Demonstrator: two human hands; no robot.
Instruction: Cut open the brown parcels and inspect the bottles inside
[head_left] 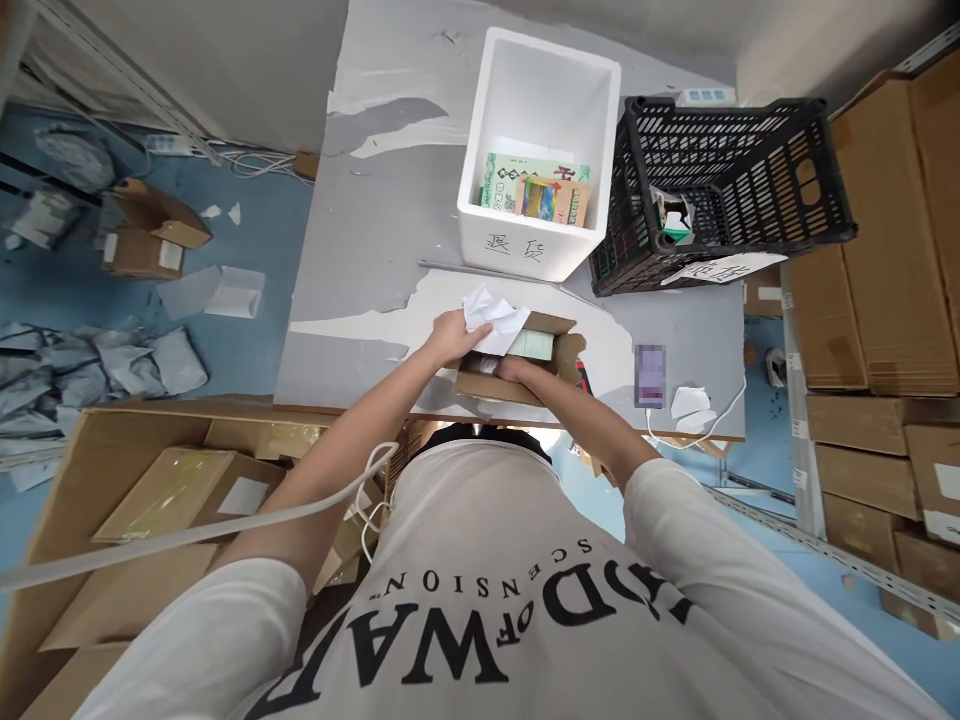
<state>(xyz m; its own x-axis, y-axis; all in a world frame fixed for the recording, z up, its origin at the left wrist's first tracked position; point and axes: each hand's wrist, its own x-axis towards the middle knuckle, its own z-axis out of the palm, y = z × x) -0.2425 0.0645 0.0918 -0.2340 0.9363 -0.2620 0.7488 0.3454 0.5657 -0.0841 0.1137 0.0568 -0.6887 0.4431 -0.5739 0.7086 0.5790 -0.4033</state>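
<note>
A small open cardboard box (491, 386) stands near the table's front edge, its flaps up. My left hand (452, 336) is closed on a crumpled sheet of white paper (495, 318) at the box's left rear corner. Inside the box lies a pale green carton (532, 345). My right hand (511, 369) reaches down into the box, just in front of the carton; its fingers are hidden by the box. Something whitish shows in the box left of the right hand, too small to name.
Behind the box stands a white foam box (501, 232) with printed packages inside. Right of it is a black plastic crate (750, 215). A phone (649, 376) on a white cable and paper scraps (691, 404) lie at right. Cardboard boxes (859, 425) are stacked beyond the table's right side.
</note>
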